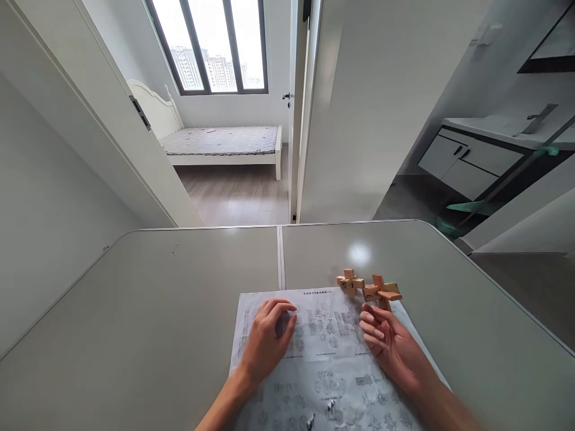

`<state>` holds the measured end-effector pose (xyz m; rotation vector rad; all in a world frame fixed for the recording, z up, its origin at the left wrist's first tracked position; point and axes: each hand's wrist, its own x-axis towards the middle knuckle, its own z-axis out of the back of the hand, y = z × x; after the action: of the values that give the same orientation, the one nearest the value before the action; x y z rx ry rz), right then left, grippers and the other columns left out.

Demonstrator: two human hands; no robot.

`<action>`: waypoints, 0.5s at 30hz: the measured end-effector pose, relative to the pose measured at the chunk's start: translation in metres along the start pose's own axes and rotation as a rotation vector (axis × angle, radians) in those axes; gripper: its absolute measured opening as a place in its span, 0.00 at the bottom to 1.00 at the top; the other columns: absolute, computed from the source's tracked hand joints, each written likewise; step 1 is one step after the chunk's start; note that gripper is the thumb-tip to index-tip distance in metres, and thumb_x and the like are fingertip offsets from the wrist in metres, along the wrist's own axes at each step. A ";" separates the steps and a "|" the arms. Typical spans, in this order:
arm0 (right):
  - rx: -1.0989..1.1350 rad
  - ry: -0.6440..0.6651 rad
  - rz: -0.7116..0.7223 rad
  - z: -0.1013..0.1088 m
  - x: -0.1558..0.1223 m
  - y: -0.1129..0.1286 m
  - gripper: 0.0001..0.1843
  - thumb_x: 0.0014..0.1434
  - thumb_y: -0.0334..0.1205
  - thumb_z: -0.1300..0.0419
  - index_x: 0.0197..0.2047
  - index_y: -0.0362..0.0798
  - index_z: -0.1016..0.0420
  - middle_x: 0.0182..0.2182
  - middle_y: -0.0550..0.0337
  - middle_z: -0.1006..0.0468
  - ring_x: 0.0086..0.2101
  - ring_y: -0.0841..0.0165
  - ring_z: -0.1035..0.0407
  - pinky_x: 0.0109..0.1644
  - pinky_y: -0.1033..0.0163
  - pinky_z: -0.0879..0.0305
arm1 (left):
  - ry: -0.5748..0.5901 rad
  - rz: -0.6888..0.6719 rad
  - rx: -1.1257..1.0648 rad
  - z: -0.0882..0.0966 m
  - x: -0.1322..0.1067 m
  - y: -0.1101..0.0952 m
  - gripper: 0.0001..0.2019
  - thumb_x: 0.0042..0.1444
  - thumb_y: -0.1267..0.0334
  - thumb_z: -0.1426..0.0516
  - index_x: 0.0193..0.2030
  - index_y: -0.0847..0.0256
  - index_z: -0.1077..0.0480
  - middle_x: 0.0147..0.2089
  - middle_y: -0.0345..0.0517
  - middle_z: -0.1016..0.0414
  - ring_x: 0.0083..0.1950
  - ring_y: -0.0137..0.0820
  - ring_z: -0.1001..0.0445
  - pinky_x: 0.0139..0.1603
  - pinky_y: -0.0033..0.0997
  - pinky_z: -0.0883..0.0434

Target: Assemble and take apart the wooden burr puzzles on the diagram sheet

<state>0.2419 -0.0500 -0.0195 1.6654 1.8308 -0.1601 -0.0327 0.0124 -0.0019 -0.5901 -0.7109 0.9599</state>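
A printed sheet of diagrams (323, 365) lies on the grey table (157, 311) in front of me. My left hand (268, 341) rests palm down on the sheet's upper left part, fingers curled loosely, holding nothing. My right hand (390, 346) lies on the sheet's right side, palm turned up and fingers slightly bent, empty. Just beyond its fingertips stands a wooden interlocking cross puzzle (383, 292). A second, smaller wooden cross puzzle (350, 282) sits to its left at the sheet's top edge. Neither hand touches the puzzles.
The table has a seam (279, 257) down its middle and a rounded far right corner. Beyond it an open doorway shows a bed (220, 143) under a window. A white door (359, 108) and cabinets (467, 161) stand to the right.
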 end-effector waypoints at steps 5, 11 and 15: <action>-0.142 -0.091 0.109 0.002 0.003 0.006 0.04 0.65 0.30 0.37 0.41 0.46 0.28 0.29 0.64 0.29 0.20 0.78 0.38 0.16 0.75 0.35 | -0.020 -0.004 -0.012 -0.001 -0.001 0.002 0.06 0.70 0.64 0.44 0.47 0.54 0.25 0.50 0.46 0.20 0.53 0.39 0.22 0.56 0.44 0.24; -0.104 -0.091 0.110 -0.004 0.008 0.007 0.04 0.69 0.32 0.39 0.47 0.47 0.27 0.31 0.63 0.27 0.20 0.79 0.38 0.17 0.77 0.34 | -0.026 -0.023 0.000 -0.001 -0.002 0.003 0.06 0.69 0.64 0.44 0.46 0.53 0.25 0.50 0.45 0.20 0.53 0.39 0.22 0.56 0.45 0.24; -0.153 -0.144 0.173 -0.004 0.014 0.007 0.01 0.68 0.33 0.38 0.43 0.47 0.27 0.28 0.65 0.29 0.19 0.80 0.39 0.16 0.78 0.38 | -0.037 -0.029 0.009 0.000 -0.004 0.003 0.05 0.69 0.64 0.44 0.46 0.53 0.25 0.49 0.45 0.19 0.52 0.39 0.21 0.54 0.44 0.23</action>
<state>0.2468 -0.0351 -0.0213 1.6508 1.5464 -0.0621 -0.0355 0.0101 -0.0055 -0.5545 -0.7461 0.9489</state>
